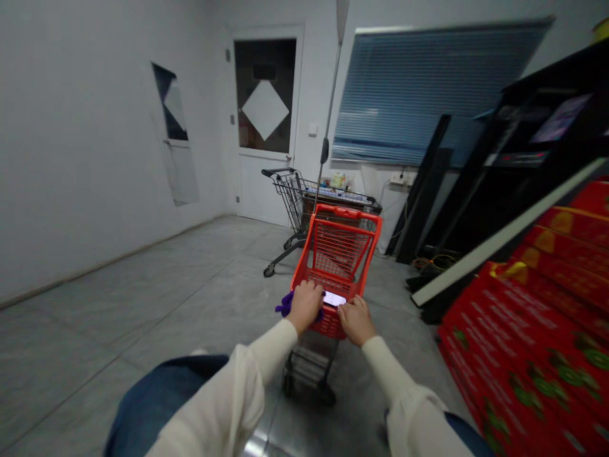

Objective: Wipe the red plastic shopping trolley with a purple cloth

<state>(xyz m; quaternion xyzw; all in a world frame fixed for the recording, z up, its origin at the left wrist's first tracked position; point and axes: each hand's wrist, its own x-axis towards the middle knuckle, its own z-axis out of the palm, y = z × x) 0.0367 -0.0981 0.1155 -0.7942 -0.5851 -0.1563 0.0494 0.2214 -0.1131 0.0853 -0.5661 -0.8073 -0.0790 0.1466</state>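
Working left to right around the red shopping cart (345,216): a purple cloth (285,303) bunches at its near left corner, against the left hand (304,306), whose fingers curl closed over the near rim. A lit phone (334,298) shows between the hands. The right hand (356,320) curls on the rim too, with red printed cartons (523,343) stacked further right.

Dim light, edges somewhat blurred
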